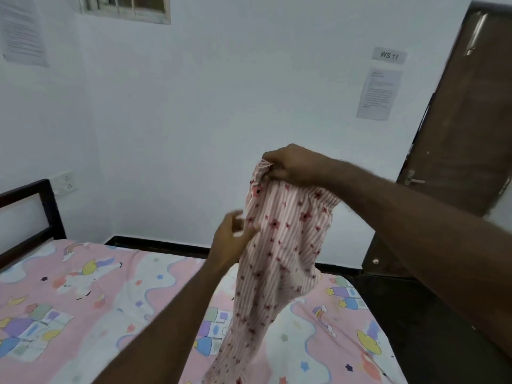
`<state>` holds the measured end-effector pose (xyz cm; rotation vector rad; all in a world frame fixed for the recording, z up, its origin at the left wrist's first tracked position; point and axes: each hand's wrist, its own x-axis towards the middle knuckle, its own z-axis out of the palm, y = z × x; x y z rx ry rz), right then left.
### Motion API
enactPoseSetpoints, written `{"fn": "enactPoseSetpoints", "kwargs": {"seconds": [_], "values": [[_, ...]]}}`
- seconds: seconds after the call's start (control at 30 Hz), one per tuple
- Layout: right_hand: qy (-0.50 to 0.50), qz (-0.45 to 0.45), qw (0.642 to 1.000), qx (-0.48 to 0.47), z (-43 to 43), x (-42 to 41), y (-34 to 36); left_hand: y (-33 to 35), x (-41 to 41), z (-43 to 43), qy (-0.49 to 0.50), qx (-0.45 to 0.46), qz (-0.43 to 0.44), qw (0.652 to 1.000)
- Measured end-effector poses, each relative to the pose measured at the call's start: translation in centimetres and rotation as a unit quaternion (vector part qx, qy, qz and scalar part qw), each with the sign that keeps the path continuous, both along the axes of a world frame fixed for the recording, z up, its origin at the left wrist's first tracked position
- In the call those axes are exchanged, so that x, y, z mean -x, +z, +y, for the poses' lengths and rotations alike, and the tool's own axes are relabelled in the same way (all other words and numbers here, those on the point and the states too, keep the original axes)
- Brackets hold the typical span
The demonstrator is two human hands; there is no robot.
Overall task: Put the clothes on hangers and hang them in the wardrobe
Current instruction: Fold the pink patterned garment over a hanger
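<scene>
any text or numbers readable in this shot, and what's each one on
"WS 11": on the small grey sign on the wall, left of the door.
Sheet of paper under that sign: printed lines, too small to read.
Sheet of paper on the wall at top left: printed text, too blurred to read.
Striped garment and bedsheet: pictures only, no words.

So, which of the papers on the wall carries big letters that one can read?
The small grey label above the printed sheet beside the door; it reads "WS 11". The two sheets' small print is illegible.
</scene>
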<state>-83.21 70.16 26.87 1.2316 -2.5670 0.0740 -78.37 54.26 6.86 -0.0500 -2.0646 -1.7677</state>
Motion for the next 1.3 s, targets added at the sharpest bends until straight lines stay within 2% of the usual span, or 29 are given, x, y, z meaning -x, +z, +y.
{"fn": "enactPoseSetpoints", "kwargs": {"seconds": [0.1,0.2,0.27,0.37,0.43,0.5,0.57,0.67,0.8,0.9,1.07,1.17,1.3], "values": [[-0.010,-0.017,1.000,-0.021,-0.9,-0.6,-0.2,7.9,0.6,-0.2,-0.057,-0.016,0.089,0.994],[-0.046,-0.011,0.999,-0.006,-1.1,-1.1,-0.4,12.2,1.0,-0.6,-0.079,0.071,0.107,0.989],[-0.073,-0.050,0.996,0.020,-0.5,-1.4,-0.4,12.7,1.5,-1.1,-0.067,0.089,0.114,0.987],[-0.118,-0.187,0.975,0.022,1.7,-1.2,-1.5,11.9,2.3,-2.6,-0.027,0.082,0.106,0.991],[-0.137,-0.265,0.954,0.026,3.3,-0.6,-3.1,10.7,2.9,-3.8,-0.043,0.078,0.078,0.993],[-0.171,-0.300,0.938,0.021,4.0,0.4,-4.2,8.8,3.6,-4.5,-0.079,0.095,0.044,0.991],[-0.210,-0.270,0.939,-0.035,2.9,1.6,-5.1,7.0,4.9,-5.4,-0.079,0.146,0.005,0.986],[-0.228,-0.126,0.962,-0.084,-0.4,4.5,-4.8,8.1,8.9,-7.7,-0.036,0.262,-0.025,0.964],[-0.180,-0.037,0.983,-0.003,-4.5,6.7,-1.2,15.3,11.8,-11.5,0.043,0.323,-0.002,0.945],[-0.128,0.013,0.990,0.058,-4.7,6.9,2.5,21.3,10.7,-12.2,0.088,0.317,0.055,0.943],[-0.060,0.016,0.968,0.244,-0.4,6.3,5.0,25.9,3.9,-8.8,0.059,0.258,0.148,0.953],[-0.018,-0.012,0.961,0.276,3.9,4.6,2.0,22.8,-1.0,-4.9,0.035,0.231,0.155,0.960],[0.030,-0.085,0.955,0.284,12.4,1.3,-8.1,12.3,-6.7,3.0,0.000,0.195,0.129,0.972]]}}
